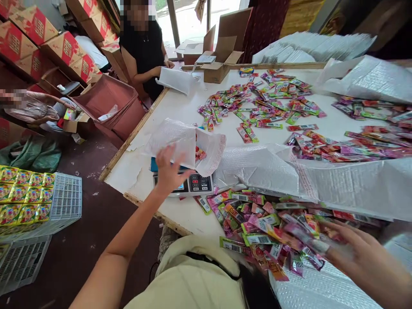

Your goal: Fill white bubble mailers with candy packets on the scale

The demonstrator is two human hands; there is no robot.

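My left hand [169, 171] is open, fingers spread, at the near side of a white bubble mailer [174, 139]. The mailer lies on a small digital scale [201, 183], its mouth turned right and several colourful packets [200, 153] showing inside. Part of the scale's display is behind my fingers. My right hand [354, 253], blurred by motion, is over a heap of slim candy packets [257, 223] at the table's near edge. Blurred packets [298, 234] stick out from its fingertips, and a pale wrap shows on one finger.
More bubble mailers [260, 167] lie right of the scale. Loose packets [273, 98] cover the table's far half. A stack of mailers [309, 47] and an open carton [219, 71] stand behind. Across the corner, a person [141, 51] handles another mailer [176, 80]. Crates [67, 197] stand left.
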